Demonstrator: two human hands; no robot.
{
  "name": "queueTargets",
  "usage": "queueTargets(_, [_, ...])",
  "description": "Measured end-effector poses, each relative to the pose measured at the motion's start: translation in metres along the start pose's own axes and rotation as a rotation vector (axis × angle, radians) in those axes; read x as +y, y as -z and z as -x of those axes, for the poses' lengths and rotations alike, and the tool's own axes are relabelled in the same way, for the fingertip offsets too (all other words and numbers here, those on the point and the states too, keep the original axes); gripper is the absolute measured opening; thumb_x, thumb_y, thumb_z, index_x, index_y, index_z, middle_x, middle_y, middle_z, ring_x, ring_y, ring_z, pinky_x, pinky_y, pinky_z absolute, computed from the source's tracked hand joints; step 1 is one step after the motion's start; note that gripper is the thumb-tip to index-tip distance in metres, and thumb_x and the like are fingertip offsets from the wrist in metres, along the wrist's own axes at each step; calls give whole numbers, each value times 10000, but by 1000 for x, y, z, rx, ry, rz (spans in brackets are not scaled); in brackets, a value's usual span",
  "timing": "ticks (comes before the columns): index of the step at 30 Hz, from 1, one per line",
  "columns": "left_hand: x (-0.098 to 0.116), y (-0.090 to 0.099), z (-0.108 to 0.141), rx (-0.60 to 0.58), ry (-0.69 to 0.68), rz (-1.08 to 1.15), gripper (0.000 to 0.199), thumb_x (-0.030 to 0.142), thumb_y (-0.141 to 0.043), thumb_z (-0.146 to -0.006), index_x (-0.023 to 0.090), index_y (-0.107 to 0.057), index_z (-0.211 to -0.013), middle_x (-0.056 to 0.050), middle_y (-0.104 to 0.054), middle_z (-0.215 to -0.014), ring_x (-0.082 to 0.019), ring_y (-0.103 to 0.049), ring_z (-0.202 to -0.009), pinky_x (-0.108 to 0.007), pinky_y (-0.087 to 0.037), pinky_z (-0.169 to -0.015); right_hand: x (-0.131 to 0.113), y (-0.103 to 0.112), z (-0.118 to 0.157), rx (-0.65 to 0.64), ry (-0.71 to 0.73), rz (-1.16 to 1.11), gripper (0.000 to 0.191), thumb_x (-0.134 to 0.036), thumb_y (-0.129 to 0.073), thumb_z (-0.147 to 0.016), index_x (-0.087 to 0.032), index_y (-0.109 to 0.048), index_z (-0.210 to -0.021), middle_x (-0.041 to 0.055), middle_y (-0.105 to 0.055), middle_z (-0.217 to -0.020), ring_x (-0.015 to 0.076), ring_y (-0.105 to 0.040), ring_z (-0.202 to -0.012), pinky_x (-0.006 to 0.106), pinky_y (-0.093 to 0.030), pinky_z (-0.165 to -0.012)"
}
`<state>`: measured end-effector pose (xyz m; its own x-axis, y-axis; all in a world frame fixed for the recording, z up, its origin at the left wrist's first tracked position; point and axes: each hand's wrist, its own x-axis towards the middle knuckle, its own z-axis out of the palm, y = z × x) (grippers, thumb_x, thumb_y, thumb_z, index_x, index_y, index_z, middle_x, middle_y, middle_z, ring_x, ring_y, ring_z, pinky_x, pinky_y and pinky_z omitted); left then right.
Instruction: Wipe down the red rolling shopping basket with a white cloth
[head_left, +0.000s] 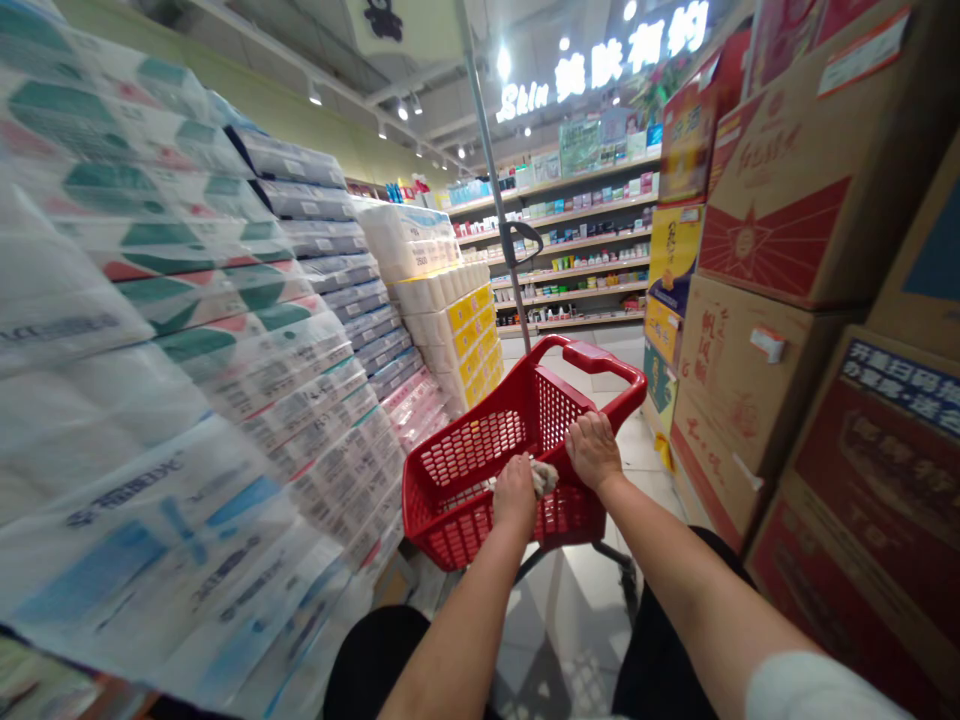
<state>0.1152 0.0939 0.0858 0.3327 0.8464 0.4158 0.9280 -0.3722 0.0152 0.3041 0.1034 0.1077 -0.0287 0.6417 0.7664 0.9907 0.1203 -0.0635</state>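
A red plastic shopping cart (442, 510) with perforated walls stands right in front of me, its far handle turned to the upper right. My right hand (592, 450) is closed over the near rim, fingers curled across the edge. Just left of it, my left hand (514, 492) is closed at the same rim. A crumpled greyish-white cloth (544, 479) sticks out at its thumb side. The fingertips of this hand are partly hidden. Inside the basket I make out only its grid walls and floor.
Tall stacks of tissue packs (247, 290) line the left side. Cardboard boxes (757, 370) are piled on the right. A grey pole (487, 150) rises beyond the cart. Shelves of small goods (570, 265) fill the back. Pale floor tiles (570, 610) run between.
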Motion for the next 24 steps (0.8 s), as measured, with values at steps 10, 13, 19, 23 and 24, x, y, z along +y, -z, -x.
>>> queueTargets(10, [-10,13,0,-133,21,-94,418,139,-336,-923,122,-429,-1330,-130,-601,-1136,-220,-600,-992,-364,-468,-864,1,0,2,-17,11,-54,258,-256,-379,-949,-185,-627,-952,122,-591,-1070,282,-379,-1208,460,-198,-1123])
queueTargets(13, [7,13,-10,-120,-8,-59,439,135,-317,-925,140,-401,-1355,-124,-567,-1208,-218,-572,-1026,-347,-455,-883,0,0,2,-17,6,-36,257,-260,-383,-948,-187,-629,-944,122,-591,-1070,286,-387,-1199,464,-206,-1118])
queueTargets(19, [16,10,-18,-115,-108,-32,471,126,-340,-913,176,-366,-1381,-105,-512,-1293,-211,-547,-1048,-336,-441,-893,0,0,2,-1,18,-21,234,-260,-401,-943,-187,-624,-931,118,-593,-1051,280,-401,-1183,452,-202,-1120])
queueTargets(23, [-26,4,3,-135,-85,-78,377,160,-359,-924,190,-455,-1287,-78,-570,-1160,-200,-571,-975,-329,-431,-842,-1,-2,2,56,35,10,192,-248,-434,-928,-184,-613,-900,106,-601,-1018,268,-417,-1161,437,-205,-1119])
queueTargets(24, [-39,3,10,-135,-75,-87,345,182,-361,-931,191,-483,-1254,-70,-585,-1105,-198,-575,-953,-326,-426,-834,-1,-2,2,73,40,17,178,-246,-446,-922,-183,-610,-893,102,-603,-1009,266,-421,-1154,433,-209,-1118])
